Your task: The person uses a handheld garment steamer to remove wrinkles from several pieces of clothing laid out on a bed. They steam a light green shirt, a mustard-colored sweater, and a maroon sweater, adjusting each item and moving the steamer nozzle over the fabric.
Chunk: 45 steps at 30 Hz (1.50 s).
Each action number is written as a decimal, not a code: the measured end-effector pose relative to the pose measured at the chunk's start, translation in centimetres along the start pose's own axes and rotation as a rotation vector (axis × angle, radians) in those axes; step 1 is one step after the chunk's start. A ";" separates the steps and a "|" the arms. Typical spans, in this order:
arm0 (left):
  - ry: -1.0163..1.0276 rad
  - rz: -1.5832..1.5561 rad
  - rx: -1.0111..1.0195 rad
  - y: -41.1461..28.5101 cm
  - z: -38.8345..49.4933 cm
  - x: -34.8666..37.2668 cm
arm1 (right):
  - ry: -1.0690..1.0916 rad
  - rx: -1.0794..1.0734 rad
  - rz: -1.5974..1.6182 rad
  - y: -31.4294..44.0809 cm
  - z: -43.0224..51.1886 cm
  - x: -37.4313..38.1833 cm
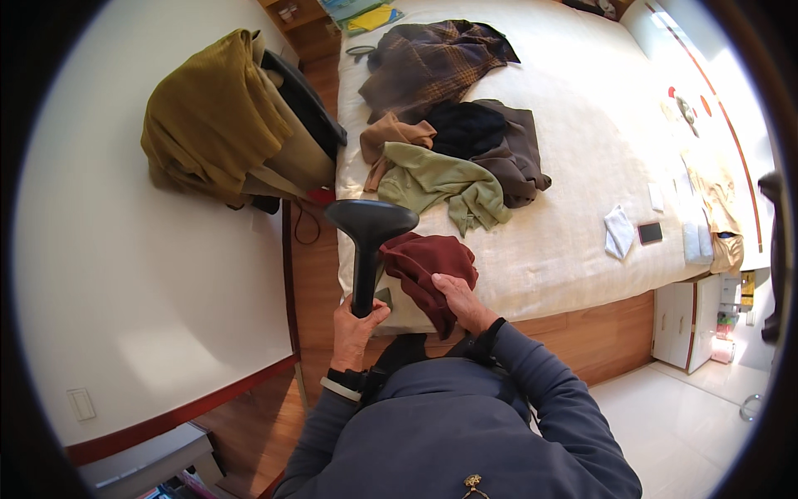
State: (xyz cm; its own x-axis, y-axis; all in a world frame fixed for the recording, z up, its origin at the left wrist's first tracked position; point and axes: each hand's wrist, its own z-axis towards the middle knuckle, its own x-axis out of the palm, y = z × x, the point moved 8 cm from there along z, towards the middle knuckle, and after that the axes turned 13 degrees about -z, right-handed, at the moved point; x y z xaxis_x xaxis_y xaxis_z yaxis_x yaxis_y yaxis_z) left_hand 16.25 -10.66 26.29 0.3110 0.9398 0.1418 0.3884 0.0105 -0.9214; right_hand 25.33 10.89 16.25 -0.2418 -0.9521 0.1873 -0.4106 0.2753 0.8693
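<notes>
My left hand [357, 327] is closed around the lower end of a black handled implement with a wide, flared oval head [372, 218], held upright near the bed's left edge. My right hand [464, 302] grips a crumpled dark red cloth garment [430, 262] at the near edge of the bed. Just beyond it lies a green buttoned knit garment [430, 178], beside a tan garment [396, 134], a black garment [467, 128] and a brown garment [517, 153]. A plaid garment [436, 59] is spread farther back.
The bed [580, 187] has a white cover; a phone [650, 232] and a folded light cloth [618, 232] lie on its right side. At left, an olive garment [212, 118] hangs over a heaped support near the wall. A white cabinet [676, 324] stands at right.
</notes>
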 end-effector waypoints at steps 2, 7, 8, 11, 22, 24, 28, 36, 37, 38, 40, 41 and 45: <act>-0.008 -0.002 -0.002 0.2 -0.4 -1.2 | 0.049 0.050 -0.038 -1.5 0.2 0.3; -0.070 -0.019 -0.039 0.4 -1.7 -3.6 | 0.193 0.082 -0.162 -1.8 -0.6 4.8; -0.081 -0.033 -0.039 0.5 -1.8 -3.8 | 0.272 -0.025 -0.153 -0.4 -1.2 5.8; -0.101 -0.047 -0.076 0.9 -2.1 -3.4 | 0.406 0.044 0.044 1.7 -2.4 8.2; -0.071 -0.147 -0.169 2.2 -2.0 -0.5 | 0.510 0.090 -0.051 4.2 -4.6 9.6; -0.041 -0.050 -0.112 2.4 -1.8 -0.2 | 0.509 0.099 0.006 4.3 -4.6 8.6; -0.096 0.110 -0.056 3.4 -1.5 -1.1 | -0.015 0.049 -0.054 2.9 -2.5 -2.5; -0.230 0.178 0.050 4.1 -1.5 -3.4 | -0.522 0.523 -0.359 -15.9 -3.3 -22.7; -0.236 0.183 0.012 4.3 -1.7 -3.4 | -0.514 0.545 -0.668 -16.5 -3.1 -23.1; -0.217 0.170 0.039 3.9 -1.9 -3.3 | -0.530 0.267 -0.938 -14.8 -1.9 -22.3; -0.234 0.204 0.017 3.6 -2.7 -3.3 | -0.480 -0.025 -1.177 -12.5 -0.6 -19.2; -0.230 0.198 0.021 3.3 -3.0 -3.1 | -0.429 -0.153 -1.156 -11.1 0.8 -17.4; -0.270 0.235 -0.010 2.8 -4.4 -3.2 | -0.357 -0.432 -1.302 -6.7 6.8 -9.4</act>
State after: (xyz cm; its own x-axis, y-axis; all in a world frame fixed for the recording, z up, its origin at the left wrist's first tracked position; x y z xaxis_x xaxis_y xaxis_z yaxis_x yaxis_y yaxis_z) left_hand 20.16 -15.10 24.85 0.1528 0.9726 -0.1754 0.3428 -0.2186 -0.9136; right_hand 24.37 18.91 5.60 -0.1372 -0.3876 -0.9115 -0.2270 -0.8835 0.4099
